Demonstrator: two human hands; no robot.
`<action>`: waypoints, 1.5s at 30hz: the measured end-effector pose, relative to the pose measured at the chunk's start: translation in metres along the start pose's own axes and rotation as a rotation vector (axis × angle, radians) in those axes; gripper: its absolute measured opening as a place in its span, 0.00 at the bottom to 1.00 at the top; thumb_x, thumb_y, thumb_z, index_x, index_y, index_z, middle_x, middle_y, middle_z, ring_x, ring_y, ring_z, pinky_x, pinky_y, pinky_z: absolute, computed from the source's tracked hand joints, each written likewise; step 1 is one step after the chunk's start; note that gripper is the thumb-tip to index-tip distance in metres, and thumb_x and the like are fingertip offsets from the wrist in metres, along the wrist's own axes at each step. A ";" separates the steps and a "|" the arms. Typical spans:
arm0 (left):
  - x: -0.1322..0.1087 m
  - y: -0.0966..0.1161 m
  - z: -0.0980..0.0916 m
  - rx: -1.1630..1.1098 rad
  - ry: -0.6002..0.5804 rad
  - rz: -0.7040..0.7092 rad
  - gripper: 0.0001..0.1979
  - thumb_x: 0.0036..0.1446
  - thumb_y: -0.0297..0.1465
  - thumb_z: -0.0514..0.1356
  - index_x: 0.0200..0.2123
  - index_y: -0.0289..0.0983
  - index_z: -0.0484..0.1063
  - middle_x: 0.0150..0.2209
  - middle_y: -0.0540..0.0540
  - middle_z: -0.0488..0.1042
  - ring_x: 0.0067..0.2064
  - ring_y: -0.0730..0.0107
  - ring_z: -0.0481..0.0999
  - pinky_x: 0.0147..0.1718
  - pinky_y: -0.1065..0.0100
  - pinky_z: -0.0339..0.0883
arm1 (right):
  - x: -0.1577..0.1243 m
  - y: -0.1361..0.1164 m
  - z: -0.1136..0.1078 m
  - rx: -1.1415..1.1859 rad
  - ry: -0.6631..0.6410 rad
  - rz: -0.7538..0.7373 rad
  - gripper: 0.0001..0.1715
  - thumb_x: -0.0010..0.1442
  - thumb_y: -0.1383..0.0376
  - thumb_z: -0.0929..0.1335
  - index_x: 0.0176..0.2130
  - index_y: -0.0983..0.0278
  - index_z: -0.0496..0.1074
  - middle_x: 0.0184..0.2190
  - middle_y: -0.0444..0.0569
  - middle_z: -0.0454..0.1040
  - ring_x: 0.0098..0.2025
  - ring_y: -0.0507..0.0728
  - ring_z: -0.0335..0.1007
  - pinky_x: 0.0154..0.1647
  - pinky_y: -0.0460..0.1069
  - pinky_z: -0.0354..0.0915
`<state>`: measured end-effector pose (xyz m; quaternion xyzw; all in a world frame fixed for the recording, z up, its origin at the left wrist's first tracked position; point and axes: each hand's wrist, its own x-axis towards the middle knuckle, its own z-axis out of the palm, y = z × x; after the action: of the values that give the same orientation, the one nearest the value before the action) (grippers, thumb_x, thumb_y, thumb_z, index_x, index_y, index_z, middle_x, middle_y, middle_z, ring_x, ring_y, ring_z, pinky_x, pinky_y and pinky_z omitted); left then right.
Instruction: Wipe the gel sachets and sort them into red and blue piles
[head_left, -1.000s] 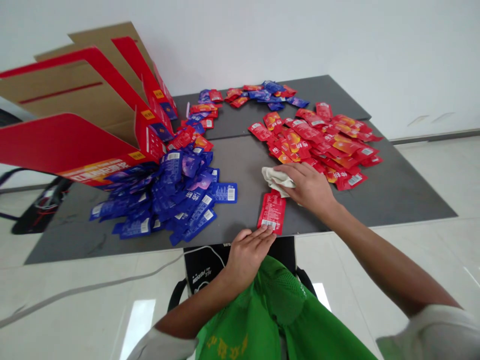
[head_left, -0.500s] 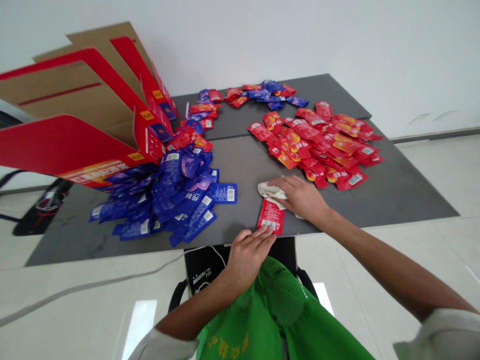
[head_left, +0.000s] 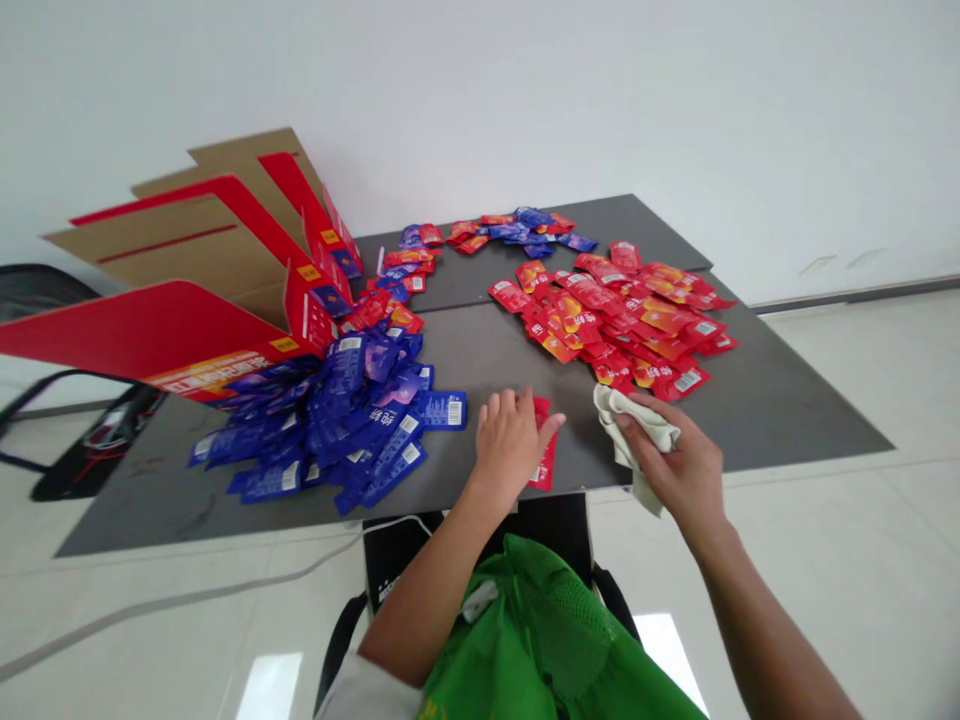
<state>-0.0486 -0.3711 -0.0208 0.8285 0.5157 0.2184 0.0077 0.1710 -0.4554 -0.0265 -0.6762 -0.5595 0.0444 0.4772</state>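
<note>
A single red packet (head_left: pixel 545 468) lies near the front edge of the grey table (head_left: pixel 457 345), partly covered by my left hand (head_left: pixel 510 435). The fingers of that hand are apart, with the thumb stretched out over the packet; whether they press on it I cannot tell. To the right, my right hand (head_left: pixel 679 460) pinches a bunched whitish cloth (head_left: pixel 637 425) above the table's front edge. Just beyond the cloth lies a heap of red packets (head_left: pixel 615 310). On the left spreads a heap of blue packets (head_left: pixel 360 400).
Open red cardboard boxes (head_left: pixel 225 285) stand at the left behind the blue heap. A row of mixed red and blue packets (head_left: pixel 517 230) curves along the back. A black chair (head_left: pixel 555 515) is under the front edge, with a grey cable (head_left: pixel 225 590) beside it.
My right hand has lifted the cloth off the red packet and moved right. My left hand has moved forward from the packet's near end to over its upper left side. The view has tilted up.
</note>
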 end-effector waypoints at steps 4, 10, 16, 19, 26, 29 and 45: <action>0.011 0.000 0.012 -0.005 -0.114 -0.003 0.29 0.67 0.53 0.64 0.54 0.32 0.76 0.46 0.34 0.78 0.49 0.50 0.79 0.49 0.56 0.72 | -0.015 0.017 0.000 0.064 0.022 0.205 0.31 0.64 0.40 0.73 0.54 0.58 0.82 0.46 0.53 0.85 0.47 0.68 0.82 0.53 0.62 0.75; 0.032 -0.014 0.003 -0.395 -0.330 -0.086 0.31 0.59 0.38 0.75 0.62 0.34 0.75 0.55 0.35 0.81 0.55 0.51 0.82 0.54 0.59 0.74 | -0.016 0.019 0.001 0.108 0.038 0.303 0.35 0.61 0.36 0.73 0.54 0.58 0.82 0.45 0.53 0.85 0.47 0.69 0.82 0.51 0.62 0.75; 0.032 -0.014 -0.027 -0.816 -0.083 -0.047 0.12 0.64 0.31 0.71 0.50 0.38 0.80 0.45 0.46 0.83 0.44 0.65 0.82 0.46 0.66 0.75 | -0.015 0.017 0.001 0.134 0.018 0.324 0.35 0.61 0.36 0.73 0.54 0.58 0.82 0.44 0.52 0.85 0.45 0.67 0.82 0.49 0.60 0.75; 0.019 -0.012 -0.046 -0.860 0.023 0.135 0.05 0.64 0.32 0.72 0.41 0.39 0.82 0.41 0.47 0.81 0.42 0.68 0.81 0.44 0.68 0.73 | -0.014 0.017 0.002 0.141 0.017 0.329 0.36 0.61 0.36 0.73 0.53 0.58 0.82 0.43 0.52 0.85 0.44 0.66 0.81 0.49 0.59 0.74; -0.033 -0.023 -0.049 -0.513 -0.188 0.408 0.03 0.66 0.29 0.70 0.37 0.40 0.81 0.43 0.49 0.82 0.49 0.63 0.80 0.56 0.58 0.65 | -0.014 0.015 0.001 0.120 0.002 0.323 0.35 0.61 0.36 0.73 0.53 0.58 0.82 0.43 0.52 0.85 0.44 0.66 0.81 0.48 0.58 0.74; -0.059 -0.024 -0.045 -0.360 -0.277 0.414 0.12 0.63 0.35 0.73 0.49 0.42 0.81 0.53 0.45 0.81 0.59 0.56 0.78 0.62 0.51 0.62 | -0.011 0.017 -0.003 0.108 -0.055 0.297 0.34 0.63 0.37 0.72 0.53 0.58 0.82 0.44 0.51 0.85 0.44 0.65 0.82 0.49 0.58 0.74; -0.125 -0.011 0.009 -0.169 0.087 0.379 0.10 0.72 0.27 0.63 0.53 0.39 0.80 0.60 0.44 0.81 0.61 0.58 0.78 0.57 0.58 0.73 | 0.024 -0.031 0.047 -0.163 -0.634 -0.795 0.25 0.68 0.66 0.73 0.62 0.59 0.74 0.58 0.52 0.80 0.53 0.62 0.77 0.47 0.53 0.76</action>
<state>-0.1013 -0.4706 -0.0761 0.8968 0.3304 0.2940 0.0140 0.1301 -0.4112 -0.0191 -0.3995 -0.8922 0.0188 0.2097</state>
